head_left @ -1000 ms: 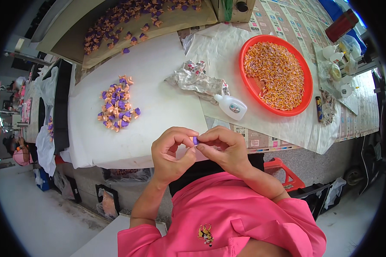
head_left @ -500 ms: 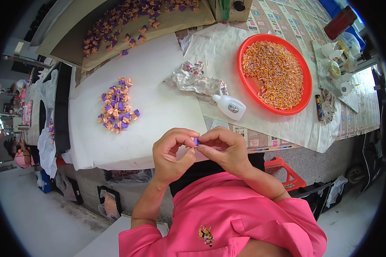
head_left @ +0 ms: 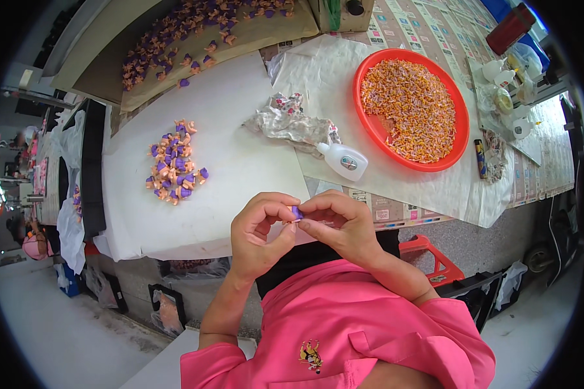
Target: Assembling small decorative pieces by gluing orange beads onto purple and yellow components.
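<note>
Between the fingertips of both hands is a tiny purple toy figure part [head_left: 297, 212], with a little peach colour at its lower end. My left hand [head_left: 258, 232] pinches it from the left, thumb and forefinger curled round. From the other side my right hand [head_left: 342, 225] grips it with thumb and forefinger too. My fingers cover much of the part. To the left on the white sheet [head_left: 240, 175] lies a pile of similar purple and peach toy figure parts [head_left: 175, 162]. Beyond my right hand, a white squeeze bottle [head_left: 347, 162] rests on its side, its neck against a crumpled cloth [head_left: 276, 123].
At the right stands a round red tray [head_left: 359, 107] filled with small orange, white and pink pieces. More purple figure parts [head_left: 204, 26] cover a tan surface at the far left. A lighter-like stick [head_left: 480, 159] and small bottles [head_left: 522, 128] sit farther right.
My view has shifted slightly, so the table things sit a little farther left. Both hands keep hold of the purple part, which looks slightly tilted and shows more of itself.
</note>
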A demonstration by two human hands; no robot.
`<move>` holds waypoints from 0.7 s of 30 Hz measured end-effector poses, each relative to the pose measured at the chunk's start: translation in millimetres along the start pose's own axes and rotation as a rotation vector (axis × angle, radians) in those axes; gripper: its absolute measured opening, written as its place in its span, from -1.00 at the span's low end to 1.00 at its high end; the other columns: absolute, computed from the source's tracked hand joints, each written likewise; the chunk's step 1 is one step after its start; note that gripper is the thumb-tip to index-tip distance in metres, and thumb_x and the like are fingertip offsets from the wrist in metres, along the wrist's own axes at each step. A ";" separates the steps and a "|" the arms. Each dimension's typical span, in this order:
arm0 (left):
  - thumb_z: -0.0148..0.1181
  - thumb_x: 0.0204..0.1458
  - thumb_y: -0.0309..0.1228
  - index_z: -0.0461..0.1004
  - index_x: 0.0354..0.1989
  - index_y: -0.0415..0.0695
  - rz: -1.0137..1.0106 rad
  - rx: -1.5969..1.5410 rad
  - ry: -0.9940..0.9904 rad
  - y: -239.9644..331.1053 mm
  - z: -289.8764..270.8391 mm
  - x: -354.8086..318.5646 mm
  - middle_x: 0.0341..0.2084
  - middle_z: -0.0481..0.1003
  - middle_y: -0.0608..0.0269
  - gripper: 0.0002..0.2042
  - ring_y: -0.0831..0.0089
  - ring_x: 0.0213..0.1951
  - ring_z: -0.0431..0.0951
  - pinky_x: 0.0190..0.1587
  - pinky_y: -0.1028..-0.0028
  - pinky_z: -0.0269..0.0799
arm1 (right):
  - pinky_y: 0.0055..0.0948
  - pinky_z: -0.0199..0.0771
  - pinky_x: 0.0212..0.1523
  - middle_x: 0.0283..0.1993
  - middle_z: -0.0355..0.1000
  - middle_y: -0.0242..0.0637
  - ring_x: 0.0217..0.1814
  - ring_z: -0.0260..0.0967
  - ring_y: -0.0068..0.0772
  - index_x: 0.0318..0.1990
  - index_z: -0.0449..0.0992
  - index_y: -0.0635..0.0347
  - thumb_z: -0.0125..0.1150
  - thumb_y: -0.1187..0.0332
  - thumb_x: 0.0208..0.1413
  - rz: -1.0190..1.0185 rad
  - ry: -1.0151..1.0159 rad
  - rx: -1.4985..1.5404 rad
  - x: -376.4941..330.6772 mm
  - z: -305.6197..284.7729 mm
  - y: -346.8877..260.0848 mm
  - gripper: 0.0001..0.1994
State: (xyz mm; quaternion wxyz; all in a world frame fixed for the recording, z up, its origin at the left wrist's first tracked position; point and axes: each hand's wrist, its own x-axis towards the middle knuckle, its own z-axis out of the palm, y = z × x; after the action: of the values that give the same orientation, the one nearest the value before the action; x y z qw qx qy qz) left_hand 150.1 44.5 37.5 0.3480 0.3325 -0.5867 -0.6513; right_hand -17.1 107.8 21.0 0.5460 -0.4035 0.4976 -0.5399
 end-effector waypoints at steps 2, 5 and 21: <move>0.11 -0.10 -0.72 0.42 -0.36 -0.28 0.022 0.022 -0.005 -1.2 0.8 0.3 -0.13 0.40 0.09 -0.87 0.49 -0.13 0.43 0.00 0.48 0.36 | -0.53 0.48 -0.05 -0.14 0.42 -0.26 -0.08 0.44 -0.49 -0.13 0.53 0.32 0.27 0.60 0.02 0.000 0.001 0.000 -0.2 -1.0 1.3 -0.78; 0.11 -0.10 -0.73 0.40 -0.34 -0.28 0.040 0.052 -0.010 -2.4 0.8 0.6 -0.13 0.39 0.10 -0.85 0.50 -0.14 0.43 -0.01 0.49 0.36 | -0.53 0.48 -0.04 -0.13 0.42 -0.26 -0.08 0.44 -0.49 -0.12 0.52 0.33 0.27 0.61 0.02 -0.004 0.001 0.005 -0.2 -1.9 2.5 -0.77; 0.18 -0.18 -0.72 0.44 -0.33 -0.26 0.156 0.241 0.023 -0.7 11.6 4.2 -0.23 0.49 0.08 -0.80 0.45 -0.21 0.52 -0.12 0.51 0.45 | -0.55 0.52 -0.17 -0.22 0.48 -0.25 -0.19 0.50 -0.48 -0.19 0.56 0.29 0.31 0.55 -0.02 -0.071 0.064 0.018 -2.8 -8.0 11.5 -0.80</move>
State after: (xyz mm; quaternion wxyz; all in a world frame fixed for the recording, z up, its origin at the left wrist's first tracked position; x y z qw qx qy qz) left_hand 138.0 47.2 37.8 0.3618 0.3329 -0.6805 -0.5433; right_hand -22.6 112.5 8.6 0.5140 -0.3986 0.4953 -0.5758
